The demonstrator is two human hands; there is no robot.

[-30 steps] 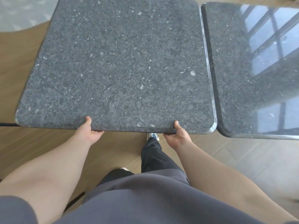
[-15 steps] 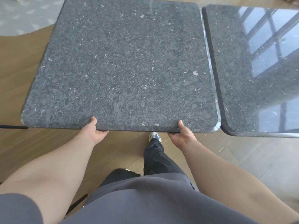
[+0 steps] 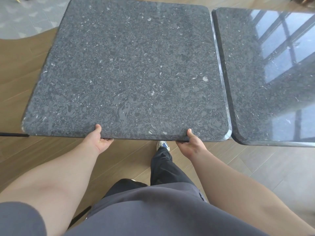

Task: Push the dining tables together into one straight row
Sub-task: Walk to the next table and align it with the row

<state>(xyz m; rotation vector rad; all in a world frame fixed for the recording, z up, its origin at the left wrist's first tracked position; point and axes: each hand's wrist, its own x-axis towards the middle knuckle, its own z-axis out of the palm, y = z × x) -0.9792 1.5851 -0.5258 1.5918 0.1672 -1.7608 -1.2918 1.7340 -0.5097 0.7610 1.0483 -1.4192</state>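
Near desk [image 3: 129, 68] is gripped at its front edge by both hands, left [image 3: 100, 142] & right [image 3: 191, 143]. Aligning step, prob.: front edges w/ 2nd desk [image 3: 272, 79] need squaring.

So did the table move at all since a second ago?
A little. The near edge of the gripped table was set back from the neighbouring table's; now it sits nearly level with it, so it seems to have come slightly toward the person. Unchanged: the left hand and right hand keep the same grip on its near edge, and a thin gap remains between the tables.
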